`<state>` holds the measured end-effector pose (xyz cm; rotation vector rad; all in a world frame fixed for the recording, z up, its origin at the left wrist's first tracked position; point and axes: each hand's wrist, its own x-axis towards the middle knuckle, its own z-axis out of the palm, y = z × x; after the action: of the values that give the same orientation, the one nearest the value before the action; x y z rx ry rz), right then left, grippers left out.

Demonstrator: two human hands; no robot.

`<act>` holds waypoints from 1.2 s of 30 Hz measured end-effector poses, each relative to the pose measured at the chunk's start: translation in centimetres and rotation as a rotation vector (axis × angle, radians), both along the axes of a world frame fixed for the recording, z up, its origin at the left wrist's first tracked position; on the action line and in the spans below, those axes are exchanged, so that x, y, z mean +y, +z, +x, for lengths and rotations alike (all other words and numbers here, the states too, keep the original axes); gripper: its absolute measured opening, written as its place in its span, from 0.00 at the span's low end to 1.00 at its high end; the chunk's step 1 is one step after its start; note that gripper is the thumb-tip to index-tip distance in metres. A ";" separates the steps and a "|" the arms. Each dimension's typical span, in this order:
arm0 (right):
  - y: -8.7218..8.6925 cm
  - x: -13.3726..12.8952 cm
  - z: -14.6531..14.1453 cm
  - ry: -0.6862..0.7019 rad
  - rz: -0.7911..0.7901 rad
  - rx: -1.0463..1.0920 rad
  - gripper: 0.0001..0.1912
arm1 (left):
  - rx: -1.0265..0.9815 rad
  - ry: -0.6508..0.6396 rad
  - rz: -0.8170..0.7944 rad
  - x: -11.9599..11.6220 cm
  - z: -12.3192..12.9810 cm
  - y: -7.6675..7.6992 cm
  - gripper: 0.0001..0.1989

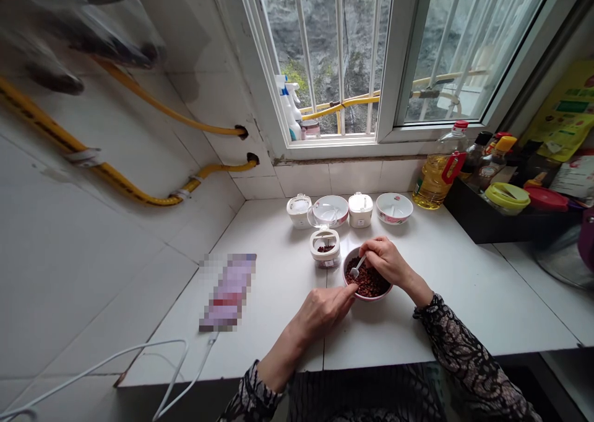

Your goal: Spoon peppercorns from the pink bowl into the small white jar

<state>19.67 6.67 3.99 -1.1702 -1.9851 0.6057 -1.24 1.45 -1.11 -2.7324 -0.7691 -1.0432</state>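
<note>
A bowl [347,284] filled with small dark-red dried pieces, like peppercorns, stands on the white counter before me. My right hand [381,259] pinches the handle of a small white spoon [356,270], whose scoop rests at the surface of the peppercorns [371,283]. At the bowl's near left rim, my left hand [327,307] grips the edge with its fingers. Just left and behind the bowl sits a seasoning jar [325,249] with its clear lid raised and some of the same dark-red pieces inside.
Behind stand two white lidded jars [361,210] and two patterned bowls [394,209]. An oil bottle [434,180] and a black rack [477,218] of condiments are at the right. A blurred-out phone-like object [228,292] with a white cable [204,360] lies left.
</note>
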 end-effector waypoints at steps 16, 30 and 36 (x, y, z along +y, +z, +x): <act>0.3 0.5 0.4 -0.126 -0.381 0.469 0.09 | 0.015 0.017 0.025 -0.1 0.1 0.4 0.11; 0.8 0.9 0.1 -0.136 -0.339 0.602 0.07 | 0.036 0.017 -0.009 -0.2 0.1 0.4 0.10; 1.3 -0.1 -2.5 -0.061 0.028 0.429 0.09 | 0.040 0.029 -0.003 -0.2 0.1 0.3 0.11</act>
<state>17.12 6.57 5.27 -0.9837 -1.5842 0.7268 -1.16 1.27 -0.83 -2.7270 -0.8028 -0.9795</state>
